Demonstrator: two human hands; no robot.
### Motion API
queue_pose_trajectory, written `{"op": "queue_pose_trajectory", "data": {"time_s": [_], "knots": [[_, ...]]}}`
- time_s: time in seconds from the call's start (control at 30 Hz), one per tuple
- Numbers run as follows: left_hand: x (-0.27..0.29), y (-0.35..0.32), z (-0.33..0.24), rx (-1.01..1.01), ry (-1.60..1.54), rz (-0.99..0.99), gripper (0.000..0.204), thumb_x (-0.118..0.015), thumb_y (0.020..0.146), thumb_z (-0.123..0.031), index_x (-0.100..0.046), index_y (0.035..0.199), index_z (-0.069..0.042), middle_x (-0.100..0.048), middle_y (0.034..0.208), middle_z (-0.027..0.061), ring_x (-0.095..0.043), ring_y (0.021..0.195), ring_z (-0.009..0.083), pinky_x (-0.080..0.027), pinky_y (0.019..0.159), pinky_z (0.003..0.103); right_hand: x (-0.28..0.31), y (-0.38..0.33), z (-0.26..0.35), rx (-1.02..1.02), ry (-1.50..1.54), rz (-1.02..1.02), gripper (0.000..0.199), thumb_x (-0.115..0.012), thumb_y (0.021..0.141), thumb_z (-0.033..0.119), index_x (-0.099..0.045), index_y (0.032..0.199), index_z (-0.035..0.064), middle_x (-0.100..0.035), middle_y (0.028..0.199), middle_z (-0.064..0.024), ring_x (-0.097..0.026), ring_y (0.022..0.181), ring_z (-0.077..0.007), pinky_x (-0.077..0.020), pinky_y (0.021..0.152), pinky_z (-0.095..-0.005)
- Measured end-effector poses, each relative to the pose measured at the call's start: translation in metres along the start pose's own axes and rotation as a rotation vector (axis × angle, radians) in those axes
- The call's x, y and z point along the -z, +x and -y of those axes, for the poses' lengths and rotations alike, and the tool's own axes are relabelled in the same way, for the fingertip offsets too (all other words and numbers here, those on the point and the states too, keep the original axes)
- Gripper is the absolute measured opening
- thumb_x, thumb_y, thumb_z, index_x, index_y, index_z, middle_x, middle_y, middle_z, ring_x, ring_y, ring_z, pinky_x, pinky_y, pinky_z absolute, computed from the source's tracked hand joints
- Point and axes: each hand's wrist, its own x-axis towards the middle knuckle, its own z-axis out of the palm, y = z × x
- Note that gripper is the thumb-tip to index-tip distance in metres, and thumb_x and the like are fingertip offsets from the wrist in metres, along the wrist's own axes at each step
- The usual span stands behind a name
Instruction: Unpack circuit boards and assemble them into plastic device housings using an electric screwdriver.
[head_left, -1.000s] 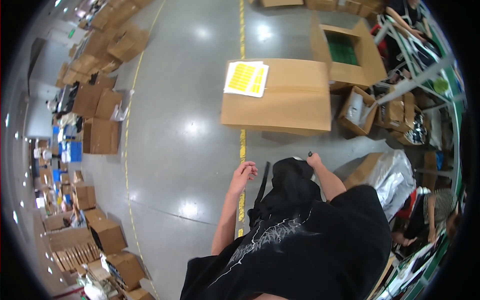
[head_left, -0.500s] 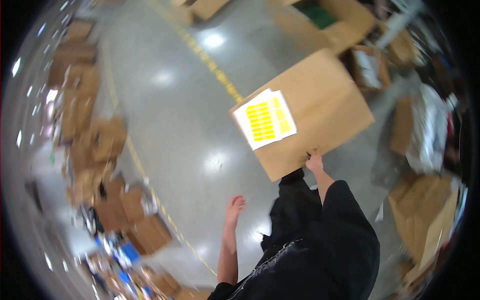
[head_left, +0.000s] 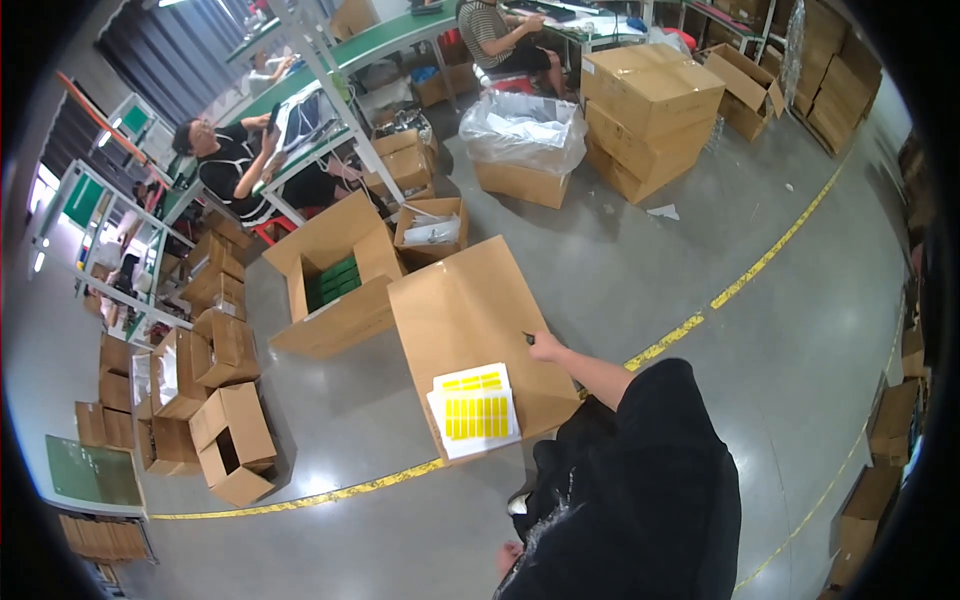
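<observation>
A large cardboard box (head_left: 470,300) stands in front of me with its flat brown top facing up. White sheets of yellow labels (head_left: 477,418) lie overlapping on its near left part. Over the right side of that top is my right hand (head_left: 545,347), closed around a small dark object (head_left: 529,338) that pokes out past the fingers and is too small to name for certain. My left hand (head_left: 509,557) hangs low beside my black shirt, away from the box. Most of its fingers are hidden.
An open carton (head_left: 335,325) with green packs inside stands just beyond the box. A bag-lined carton (head_left: 520,185) and stacked cartons (head_left: 650,120) stand farther back. People sit at green workbenches (head_left: 390,38). Yellow floor tape (head_left: 340,493) runs past the box.
The view has swung round toward the workbenches, and the box now appears lower and turned. My left hand has dropped back toward my body. The right hand stays by the box top.
</observation>
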Motion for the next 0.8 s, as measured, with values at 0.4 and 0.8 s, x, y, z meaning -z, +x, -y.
{"op": "queue_pose_trajectory", "data": {"time_s": [0.4,0.8], "knots": [[0.409,0.055,-0.228,-0.341,-0.334,-0.614,0.014,-0.048,0.087,-0.011,-0.054,0.093,0.0,-0.058,0.077,0.0053,-0.054,0.071,0.0123,-0.043,0.063,0.025,-0.093,-0.144,-0.07,-0.348,0.059,-0.179,0.02,-0.052,0.069,0.01,-0.058,0.082,-0.0035,-0.059,0.064,-0.0173,-0.059,0.054,-0.0241,-0.0454,0.046,-0.0361],[0.433,0.136,-0.203,-0.099,-0.434,0.016,0.026,-0.049,0.091,-0.02,-0.051,0.11,-0.001,-0.06,0.095,0.0075,-0.057,0.078,0.0122,-0.046,0.062,0.025,-0.292,-0.117,0.182,0.025,0.623,0.095,0.031,-0.05,0.087,0.036,-0.056,0.089,0.0058,-0.057,0.078,-0.0018,-0.054,0.075,-0.013,-0.0451,0.065,-0.0301]]}}
